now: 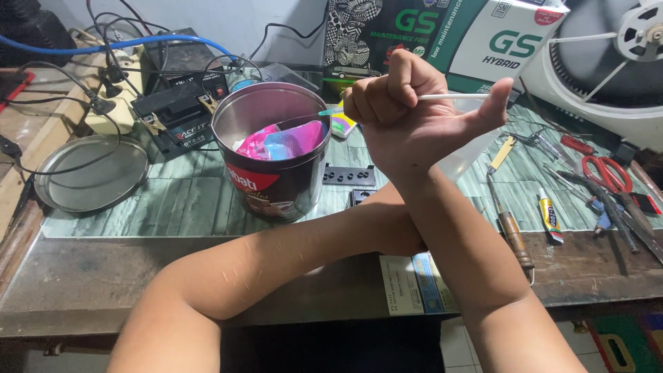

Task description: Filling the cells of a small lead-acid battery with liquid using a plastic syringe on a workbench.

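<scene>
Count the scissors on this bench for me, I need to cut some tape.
1: a red-handled pair of scissors lies at the far right among the hand tools; more may be hidden under that clutter.

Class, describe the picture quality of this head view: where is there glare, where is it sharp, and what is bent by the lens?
Head view: soft glare on the round metal tin rim; right hand and forearms sharp; workbench edge slightly bowed; fan cropped.

Round metal lid point(91, 173) at left on the green-tiled worktop point(186, 207). Black battery point(176, 114) with cables behind it. Red-handled scissors point(608, 173) at right, near a small glue tube point(550, 220) and a wooden-handled tool point(514, 235). White fan point(608, 62) at upper right.
</scene>
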